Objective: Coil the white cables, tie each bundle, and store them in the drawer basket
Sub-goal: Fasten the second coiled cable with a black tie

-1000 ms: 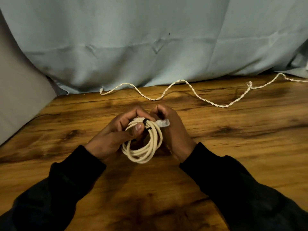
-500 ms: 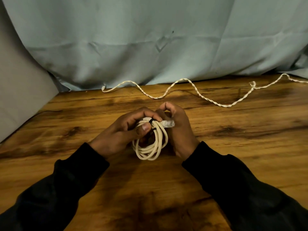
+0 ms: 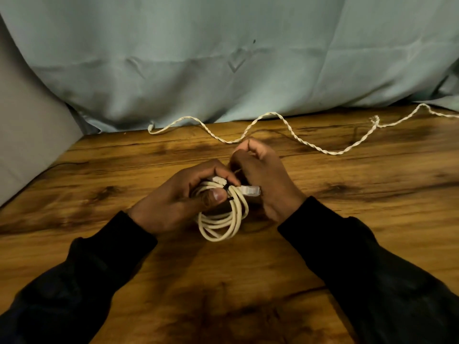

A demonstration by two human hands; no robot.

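A coiled white cable [image 3: 223,219] hangs in several loops just above the wooden table [image 3: 372,207] at the centre. My left hand [image 3: 178,202] grips the top of the coil, thumb pressed on the loops beside a thin black tie [image 3: 227,192] wrapped round them. A white plug [image 3: 251,190] sticks out to the right of the tie. My right hand [image 3: 263,177] is curled against the far side of the coil, fingertips pinched together above it; what they pinch is hidden. A second white cable [image 3: 305,142], twisted and uncoiled, snakes along the table's back edge.
A pale blue-green cloth [image 3: 223,58] hangs behind the table and reaches its back edge. A grey surface [image 3: 27,135] borders the table on the left. No drawer or basket is in view.
My right hand's fingertips have risen slightly above the coil, pulling up and back. The left hand keeps its grip, and the coil hangs much as before.
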